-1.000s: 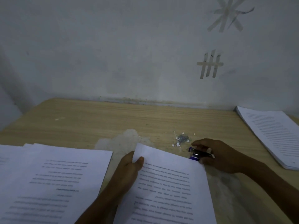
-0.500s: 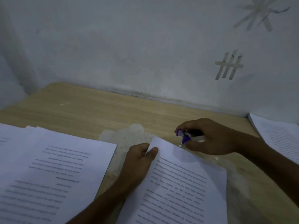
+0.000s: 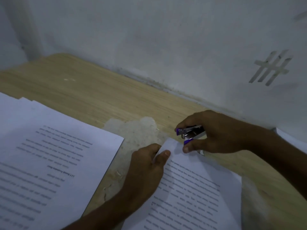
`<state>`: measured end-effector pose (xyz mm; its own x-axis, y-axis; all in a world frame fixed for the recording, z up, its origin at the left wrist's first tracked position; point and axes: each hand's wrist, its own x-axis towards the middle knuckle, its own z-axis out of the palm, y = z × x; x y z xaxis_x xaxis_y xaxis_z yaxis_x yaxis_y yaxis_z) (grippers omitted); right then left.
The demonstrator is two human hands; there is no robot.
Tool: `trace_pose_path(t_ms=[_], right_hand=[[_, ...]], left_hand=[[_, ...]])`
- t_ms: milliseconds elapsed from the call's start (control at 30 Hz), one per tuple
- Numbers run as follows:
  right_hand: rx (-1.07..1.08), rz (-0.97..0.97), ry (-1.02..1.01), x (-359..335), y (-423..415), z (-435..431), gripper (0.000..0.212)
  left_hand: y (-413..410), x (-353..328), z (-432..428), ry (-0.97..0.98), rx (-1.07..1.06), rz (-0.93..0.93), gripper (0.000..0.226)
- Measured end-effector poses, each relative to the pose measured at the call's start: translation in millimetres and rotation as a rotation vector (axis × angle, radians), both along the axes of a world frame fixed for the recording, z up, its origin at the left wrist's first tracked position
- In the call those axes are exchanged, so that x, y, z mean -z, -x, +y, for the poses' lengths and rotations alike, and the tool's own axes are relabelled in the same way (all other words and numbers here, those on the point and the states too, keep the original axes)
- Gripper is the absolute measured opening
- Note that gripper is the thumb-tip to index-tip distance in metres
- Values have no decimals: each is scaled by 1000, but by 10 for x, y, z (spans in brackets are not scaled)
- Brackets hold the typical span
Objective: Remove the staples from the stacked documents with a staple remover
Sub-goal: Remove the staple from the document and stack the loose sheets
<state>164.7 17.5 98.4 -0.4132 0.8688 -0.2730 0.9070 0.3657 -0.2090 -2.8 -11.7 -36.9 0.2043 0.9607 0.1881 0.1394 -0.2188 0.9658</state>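
A printed document [image 3: 191, 193] lies on the wooden table [image 3: 86, 95] in front of me. My left hand [image 3: 146, 168] pinches its top left corner, thumb on top of the page. My right hand [image 3: 216, 131] grips a purple and metal staple remover [image 3: 191, 132], held just above and right of that corner with its jaws pointing left. No staple can be made out in the dim, blurred view.
A second pile of printed sheets [image 3: 49, 163] covers the left of the table. A worn pale patch [image 3: 136, 128] marks the tabletop between the papers. The edge of another paper stack [image 3: 292, 138] shows at the right, by the grey wall [image 3: 166, 47].
My right hand lifted the staple remover off the table and brought it left to the document's top corner. The view has swung left and closer.
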Motion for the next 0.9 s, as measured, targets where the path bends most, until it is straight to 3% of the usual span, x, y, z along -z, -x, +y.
trace_pose_path(t_ms=[100,233,433,900], right_hand=[[-27,-43,44,27,66,8,49],[-55,-68,71,74,141,-5,50],[-92,-9,102,153,152,-12,38],[-81,103,87,228,155,-20,34]], left_hand=[[-6,-3,-3,-16,-9,20,44],[8,-22,-13,14,-9,14,25],[11,-60,-37,85,18,-67,20],[12,-117,-69,41,34,-81,29]])
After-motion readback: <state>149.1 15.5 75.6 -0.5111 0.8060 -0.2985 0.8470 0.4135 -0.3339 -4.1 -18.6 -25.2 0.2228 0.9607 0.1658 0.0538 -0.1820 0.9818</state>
